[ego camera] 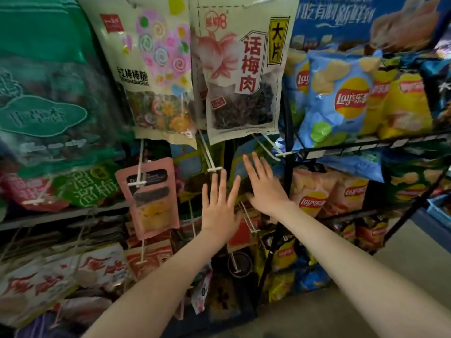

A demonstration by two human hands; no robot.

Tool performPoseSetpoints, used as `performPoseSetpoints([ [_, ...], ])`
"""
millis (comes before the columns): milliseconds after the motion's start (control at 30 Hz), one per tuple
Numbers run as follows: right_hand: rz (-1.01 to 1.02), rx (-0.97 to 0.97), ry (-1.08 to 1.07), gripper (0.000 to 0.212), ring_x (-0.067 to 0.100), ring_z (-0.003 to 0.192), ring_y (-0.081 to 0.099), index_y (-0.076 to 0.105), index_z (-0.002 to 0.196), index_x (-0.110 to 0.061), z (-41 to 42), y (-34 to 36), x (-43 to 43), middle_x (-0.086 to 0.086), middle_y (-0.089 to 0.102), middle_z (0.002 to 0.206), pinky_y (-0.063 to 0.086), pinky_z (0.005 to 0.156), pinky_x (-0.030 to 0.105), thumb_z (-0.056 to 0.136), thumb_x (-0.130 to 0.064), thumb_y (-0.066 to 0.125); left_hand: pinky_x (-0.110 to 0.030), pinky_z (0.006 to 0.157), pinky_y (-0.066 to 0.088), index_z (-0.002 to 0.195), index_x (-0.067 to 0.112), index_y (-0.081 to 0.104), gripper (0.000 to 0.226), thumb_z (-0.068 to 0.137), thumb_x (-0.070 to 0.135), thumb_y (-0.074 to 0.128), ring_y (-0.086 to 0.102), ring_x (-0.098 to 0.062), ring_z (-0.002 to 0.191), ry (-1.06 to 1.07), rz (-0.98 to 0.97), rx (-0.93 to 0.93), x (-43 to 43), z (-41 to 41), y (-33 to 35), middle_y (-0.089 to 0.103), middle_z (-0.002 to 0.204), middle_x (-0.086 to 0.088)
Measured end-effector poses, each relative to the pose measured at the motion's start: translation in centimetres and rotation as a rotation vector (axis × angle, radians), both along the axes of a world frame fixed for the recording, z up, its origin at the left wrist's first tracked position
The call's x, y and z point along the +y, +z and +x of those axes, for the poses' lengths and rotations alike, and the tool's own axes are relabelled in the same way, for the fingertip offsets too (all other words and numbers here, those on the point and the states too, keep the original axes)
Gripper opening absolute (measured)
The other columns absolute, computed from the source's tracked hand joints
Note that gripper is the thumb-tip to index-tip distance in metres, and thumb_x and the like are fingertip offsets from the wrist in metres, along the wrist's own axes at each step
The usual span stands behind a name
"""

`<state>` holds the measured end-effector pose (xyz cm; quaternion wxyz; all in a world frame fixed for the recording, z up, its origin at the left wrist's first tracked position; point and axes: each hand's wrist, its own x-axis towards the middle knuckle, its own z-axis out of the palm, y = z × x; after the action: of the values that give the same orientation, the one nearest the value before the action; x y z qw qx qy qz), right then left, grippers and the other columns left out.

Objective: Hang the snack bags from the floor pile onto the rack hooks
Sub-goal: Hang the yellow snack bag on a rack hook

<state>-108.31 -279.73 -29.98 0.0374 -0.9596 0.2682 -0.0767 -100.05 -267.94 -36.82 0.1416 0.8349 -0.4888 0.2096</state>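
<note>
Both my hands reach toward the rack with straight fingers and hold nothing. My left hand [220, 206] is just below an empty white hook [211, 162], its fingertips close to the hook's crossbar. My right hand [262, 184] is beside it, lower left of another bare white hook [273, 145]. A pink snack pouch [150, 196] hangs to the left of my hands. Above hang a cream lollipop bag [151, 69] and a cream dried-plum bag [241, 76]. Loose snack bags [202, 291] lie low on the floor beneath my arms.
A black wire shelf [366, 142] on the right carries blue and yellow Lay's chip bags [339, 101], with pink ones [314, 193] below. Green bags [44, 93] hang at the left. More white hooks [249, 220] stick out below my hands. Red-and-white bags [61, 274] fill the lower left.
</note>
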Motion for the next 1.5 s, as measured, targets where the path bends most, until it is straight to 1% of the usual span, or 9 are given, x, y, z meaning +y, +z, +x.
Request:
performPoseSetpoints([
  [167,0.047,-0.106,-0.007,0.103,0.025,0.144,-0.014,-0.032,0.138,-0.034,0.0,-2.3,-2.0,-0.001,-0.024,0.155,0.021,0.113,0.042,0.089,-0.024,0.058,-0.055,0.108,0.027,0.149,0.021,-0.003,0.108,0.073,0.040,0.072,0.025,-0.045,0.138,0.051,-0.042,0.089,-4.5,-0.4,-0.4,0.017,0.152,-0.026],
  [300,0.134,-0.168,0.010,0.095,0.025,0.144,-0.016,-0.023,0.144,-0.033,0.1,-3.2,-2.6,0.000,-0.025,0.155,0.018,0.114,0.043,0.091,-0.026,0.056,-0.048,0.111,0.027,0.142,0.029,-0.031,0.105,0.088,0.026,0.059,0.013,-0.043,0.141,0.092,0.003,0.224,-6.5,0.7,-1.0,-0.004,0.155,-0.026],
  [400,0.160,-0.177,0.032,0.093,0.026,0.143,-0.017,-0.022,0.144,-0.035,0.1,-3.0,-3.2,-0.002,-0.024,0.155,0.019,0.113,0.048,0.092,-0.026,0.054,-0.044,0.108,0.032,0.138,0.036,-0.033,0.099,0.092,0.019,0.053,0.022,-0.041,0.137,0.067,0.001,0.280,-7.6,1.2,-0.5,0.003,0.154,-0.024],
  [600,0.190,-0.187,0.082,0.092,0.026,0.143,-0.017,-0.023,0.143,-0.038,-0.1,-2.5,-4.2,-0.001,-0.019,0.156,0.014,0.115,0.051,0.092,-0.021,0.052,-0.027,0.092,0.039,0.149,0.024,-0.007,0.084,0.090,-0.001,0.047,0.044,-0.028,0.112,0.025,-0.060,0.226,-8.0,0.4,0.4,0.037,0.134,-0.017],
  [867,0.254,-0.228,0.164,0.095,0.022,0.143,-0.018,-0.022,0.143,-0.037,-1.0,-3.0,-3.6,-0.003,-0.025,0.154,0.007,0.115,0.044,0.091,-0.023,0.057,-0.035,0.086,0.039,0.146,0.012,0.030,0.070,0.083,-0.010,0.050,0.054,-0.033,0.092,-0.043,-0.216,0.330,-5.4,-2.2,3.5,0.063,0.103,-0.017],
  [1033,0.327,-0.274,0.257,0.094,0.020,0.142,-0.020,-0.024,0.138,-0.040,-2.2,-2.0,-2.8,0.000,-0.024,0.155,-0.002,0.114,0.039,0.090,-0.040,0.057,-0.030,0.071,0.040,0.145,0.031,0.029,0.067,0.090,-0.006,0.044,0.045,-0.029,0.095,-0.045,-0.290,0.596,-2.2,-3.7,6.1,0.057,0.101,-0.014],
  [1167,0.294,-0.316,0.311,0.096,0.015,0.141,-0.018,-0.020,0.142,-0.038,-3.7,-2.2,-2.5,0.000,-0.020,0.156,-0.006,0.111,0.033,0.085,-0.054,0.056,-0.022,0.060,0.024,0.142,0.029,0.037,0.063,0.090,-0.007,0.044,0.037,-0.019,0.084,-0.047,-0.315,0.671,-0.8,-5.1,7.8,0.041,0.080,0.007],
  [1367,0.332,-0.393,0.324,0.090,0.018,0.141,0.008,0.012,0.148,-0.022,-6.6,-1.6,-3.1,0.005,0.010,0.156,0.010,0.113,0.040,0.079,-0.056,0.059,-0.021,0.055,0.034,0.136,0.045,0.036,0.064,0.092,-0.002,0.042,0.049,-0.023,0.085,-0.001,-0.333,0.899,0.4,-6.9,8.7,0.050,0.100,0.003],
  [1500,0.415,-0.506,0.214,0.083,0.020,0.140,0.012,0.016,0.148,-0.014,-7.8,0.1,-4.2,0.009,0.017,0.154,0.014,0.115,0.042,0.085,-0.041,0.063,-0.032,0.074,0.051,0.129,0.057,0.037,0.067,0.094,0.000,0.042,0.050,-0.021,0.108,-0.029,-0.370,0.979,0.8,-7.9,9.1,0.045,0.121,0.003],
])
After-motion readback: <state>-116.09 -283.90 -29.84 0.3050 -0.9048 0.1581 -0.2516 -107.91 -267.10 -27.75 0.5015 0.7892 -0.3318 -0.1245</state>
